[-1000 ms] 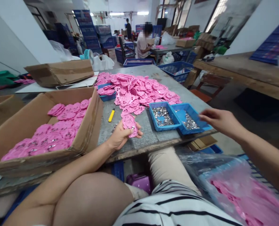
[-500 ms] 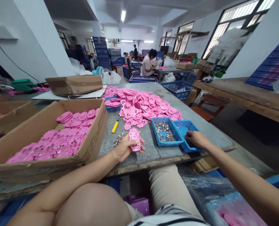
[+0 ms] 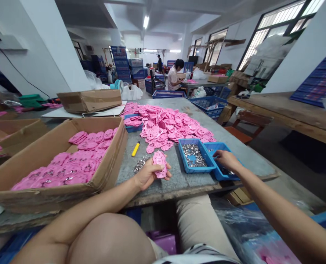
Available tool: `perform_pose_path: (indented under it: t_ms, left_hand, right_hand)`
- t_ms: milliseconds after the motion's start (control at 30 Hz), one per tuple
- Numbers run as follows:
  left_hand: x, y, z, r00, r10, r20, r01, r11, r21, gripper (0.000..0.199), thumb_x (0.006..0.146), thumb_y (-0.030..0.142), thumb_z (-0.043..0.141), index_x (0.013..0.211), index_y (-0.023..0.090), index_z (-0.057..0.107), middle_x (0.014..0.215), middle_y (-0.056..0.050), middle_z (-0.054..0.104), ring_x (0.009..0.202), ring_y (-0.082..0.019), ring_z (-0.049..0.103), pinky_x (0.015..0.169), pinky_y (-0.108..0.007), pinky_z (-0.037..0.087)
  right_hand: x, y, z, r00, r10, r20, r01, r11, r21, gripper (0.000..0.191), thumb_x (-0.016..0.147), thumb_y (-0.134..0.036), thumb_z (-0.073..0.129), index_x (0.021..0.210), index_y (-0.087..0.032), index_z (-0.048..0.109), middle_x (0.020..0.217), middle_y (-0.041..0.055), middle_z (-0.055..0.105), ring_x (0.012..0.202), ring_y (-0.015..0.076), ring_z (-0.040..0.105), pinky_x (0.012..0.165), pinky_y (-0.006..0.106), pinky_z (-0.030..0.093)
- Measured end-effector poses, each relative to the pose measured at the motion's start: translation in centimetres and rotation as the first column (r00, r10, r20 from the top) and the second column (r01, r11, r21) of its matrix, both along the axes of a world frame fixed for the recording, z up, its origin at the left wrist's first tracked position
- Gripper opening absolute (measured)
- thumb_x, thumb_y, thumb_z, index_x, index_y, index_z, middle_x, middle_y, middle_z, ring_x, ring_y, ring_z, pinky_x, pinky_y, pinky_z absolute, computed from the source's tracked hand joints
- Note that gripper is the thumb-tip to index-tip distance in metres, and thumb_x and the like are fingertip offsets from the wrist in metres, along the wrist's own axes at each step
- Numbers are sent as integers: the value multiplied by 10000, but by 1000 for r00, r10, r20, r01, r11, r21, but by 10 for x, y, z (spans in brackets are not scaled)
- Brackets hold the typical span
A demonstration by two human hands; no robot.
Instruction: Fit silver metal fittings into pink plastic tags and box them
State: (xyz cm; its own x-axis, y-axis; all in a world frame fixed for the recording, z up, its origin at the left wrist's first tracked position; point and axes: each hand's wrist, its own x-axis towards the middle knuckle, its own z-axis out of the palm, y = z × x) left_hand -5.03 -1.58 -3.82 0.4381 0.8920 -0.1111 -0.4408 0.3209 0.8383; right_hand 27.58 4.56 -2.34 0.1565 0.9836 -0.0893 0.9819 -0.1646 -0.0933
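My left hand [image 3: 149, 173] holds a pink plastic piece [image 3: 159, 165], thumb on its face, above the table near its front edge. Over the right blue tray [image 3: 227, 147] is my right hand [image 3: 227, 160], its fingers pinched together; anything between them is too small to make out. Small metal parts lie in that tray, partly hidden under the hand. The left blue tray [image 3: 198, 169] touches it and holds many metal parts [image 3: 194, 155]. Beside my left hand are a small heap of metal parts [image 3: 140, 165] and a yellow-handled tool [image 3: 136, 149].
A large heap of pink pieces [image 3: 165, 124] covers the middle of the table [image 3: 163, 189]. On the left, a cardboard box [image 3: 108, 161] holds rows of pink pieces. Another person [image 3: 174, 77] sits at a table farther back. An orange chair [image 3: 238, 135] stands to the right.
My right hand has risen slightly and moved toward the left side of the right tray, uncovering more metal parts. My left hand still holds the pink piece.
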Motion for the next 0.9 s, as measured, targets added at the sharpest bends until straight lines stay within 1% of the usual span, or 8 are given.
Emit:
perform_pose_path:
  t_ms: [200, 400, 467, 533, 633, 700, 767, 900]
  left_hand:
    - [-1, 0, -1, 1000, 15, -5, -15, 1000, -10, 631, 590, 242, 780, 1134, 160, 470, 804, -32, 693, 627, -201, 682, 587, -333, 547]
    - [-1, 0, 1, 1000, 17, -7, -17, 1000, -18, 579, 592, 247, 784, 1075, 168, 474, 787, -25, 686, 623, -200, 681, 591, -333, 545]
    - [-1, -1, 1, 1000, 19, -7, -19, 1000, -17, 574, 594, 248, 787, 1069, 169, 475, 783, -24, 684, 620, -198, 683, 584, -327, 546]
    - [0, -1, 0, 1000, 21, -19, -21, 1000, -17, 580, 591, 250, 794, 1068, 165, 476, 774, -22, 682, 606, -192, 678, 560, -313, 542]
    - [2, 1, -3, 998, 35, -55, -37, 999, -25, 595, 573, 238, 798, 1068, 157, 476, 756, -16, 679, 571, -174, 663, 510, -283, 530]
    - [4, 2, -5, 996, 52, -72, -54, 998, -32, 588, 561, 217, 790, 1055, 154, 477, 741, -8, 676, 549, -160, 651, 487, -266, 524]
    - [5, 3, -6, 995, 61, -78, -64, 997, -38, 565, 561, 196, 776, 1041, 154, 481, 729, -2, 672, 537, -150, 645, 479, -255, 522]
    - [6, 2, -3, 995, 78, -57, -80, 996, -43, 529, 583, 168, 755, 1040, 153, 489, 727, -4, 670, 540, -153, 650, 485, -258, 529]
  right_hand:
    - [-13, 5, -4, 1000, 10, -19, -10, 1000, -15, 287, 781, -130, 507, 904, -205, 755, 935, 90, 755, 873, 219, 693, 616, 233, 411]
    - [-19, 7, -3, 998, 32, -57, -30, 999, 28, 246, 800, -158, 501, 866, -207, 733, 938, 90, 752, 891, 220, 682, 652, 243, 423]
    - [-16, 7, -1, 995, -12, -99, 21, 995, 100, 173, 797, -196, 531, 802, -206, 704, 900, 88, 746, 840, 222, 672, 638, 258, 421]
    - [-17, 4, 2, 967, -25, -252, 85, 970, 227, 104, 769, -248, 583, 705, -204, 652, 797, 74, 725, 756, 211, 645, 617, 269, 416]
    - [-37, -8, 5, 782, 135, -609, 117, 927, 356, 231, 701, -404, 664, 627, -201, 584, 652, 36, 649, 629, 168, 567, 575, 272, 406]
    - [-63, -18, 5, 587, 251, -769, 45, 939, 340, 330, 631, -503, 706, 636, -196, 584, 618, 13, 609, 580, 142, 518, 549, 269, 400]
    - [-94, -27, 3, 450, 304, -840, -46, 947, 318, 364, 583, -522, 735, 644, -192, 595, 619, 1, 603, 570, 126, 499, 548, 264, 400]
    - [-146, -34, -4, 329, 317, -890, -116, 948, 295, 364, 560, -515, 739, 614, -185, 595, 583, -17, 583, 547, 110, 472, 551, 261, 390]
